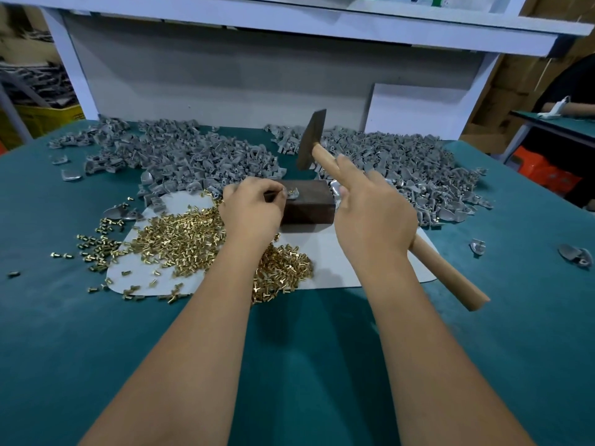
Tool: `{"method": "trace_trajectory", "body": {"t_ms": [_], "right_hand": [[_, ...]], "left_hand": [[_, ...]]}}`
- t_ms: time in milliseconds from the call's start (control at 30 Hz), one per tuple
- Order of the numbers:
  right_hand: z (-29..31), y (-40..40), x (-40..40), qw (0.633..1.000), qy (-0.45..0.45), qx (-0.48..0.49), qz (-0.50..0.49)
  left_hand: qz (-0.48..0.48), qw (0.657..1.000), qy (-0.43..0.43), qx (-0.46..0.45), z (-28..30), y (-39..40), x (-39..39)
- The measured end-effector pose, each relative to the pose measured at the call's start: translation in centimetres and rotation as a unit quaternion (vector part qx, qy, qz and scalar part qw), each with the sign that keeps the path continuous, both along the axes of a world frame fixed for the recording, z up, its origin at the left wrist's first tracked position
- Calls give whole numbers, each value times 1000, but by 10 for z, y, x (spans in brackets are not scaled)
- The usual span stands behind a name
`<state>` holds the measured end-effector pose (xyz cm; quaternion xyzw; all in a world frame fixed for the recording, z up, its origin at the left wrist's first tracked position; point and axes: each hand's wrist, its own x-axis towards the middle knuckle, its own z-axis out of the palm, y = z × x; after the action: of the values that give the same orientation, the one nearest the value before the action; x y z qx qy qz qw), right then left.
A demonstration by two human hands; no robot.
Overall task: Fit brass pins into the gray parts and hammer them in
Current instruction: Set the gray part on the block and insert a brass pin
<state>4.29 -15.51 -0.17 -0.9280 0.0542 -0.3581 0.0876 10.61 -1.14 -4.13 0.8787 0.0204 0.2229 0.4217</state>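
a gray part [293, 193] with a brass pin lies on the dark block [306, 201], pinched there by the left hand [254, 209]. above the block the right hand [373, 214], forefinger outstretched, grips a raised hammer [310, 141]. loose brass pins [186, 239] lie left of the block, gray parts [402, 162] behind.

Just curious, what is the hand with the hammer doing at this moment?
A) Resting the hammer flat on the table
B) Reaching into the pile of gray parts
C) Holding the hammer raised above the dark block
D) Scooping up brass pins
C: the right hand grips the wooden handle with the hammer head lifted clear above the dark block, where the left hand steadies a gray part with a brass pin.
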Motion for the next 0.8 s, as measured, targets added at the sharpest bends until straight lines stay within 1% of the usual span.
{"method": "trace_trajectory", "body": {"t_ms": [67, 167, 200, 333, 367, 467, 500, 633, 700, 800], "right_hand": [[1, 2, -2, 1000, 1, -18, 11], [0, 2, -2, 997, 46, -54, 25], [0, 2, -2, 998, 45, -50, 22], [-1, 3, -4, 999, -41, -19, 2], [-1, 3, -4, 999, -39, -25, 6], [0, 6, -4, 997, 39, -56, 21], [1, 7, -4, 997, 43, -54, 18], [7, 6, -5, 999, -31, -13, 3], [6, 4, -8, 999, -47, -8, 3], [2, 4, -14, 1000, 8, -15, 14]], "left_hand": [[9, 1000, 3, 12, 0, -1, 0], [13, 1000, 17, 23, 0, -2, 0], [11, 1000, 19, 20, 0, -2, 0], [13, 1000, 22, 8, 0, -3, 0], [15, 1000, 23, 8, 0, -2, 1], [16, 1000, 24, 11, -1, -1, 2], [16, 1000, 23, 10, -1, -1, 2], [26, 1000, 11, 13, -3, -2, 3], [29, 999, 6, 17, -4, -3, 4], [25, 1000, 10, 5, -3, -3, 5]]}}
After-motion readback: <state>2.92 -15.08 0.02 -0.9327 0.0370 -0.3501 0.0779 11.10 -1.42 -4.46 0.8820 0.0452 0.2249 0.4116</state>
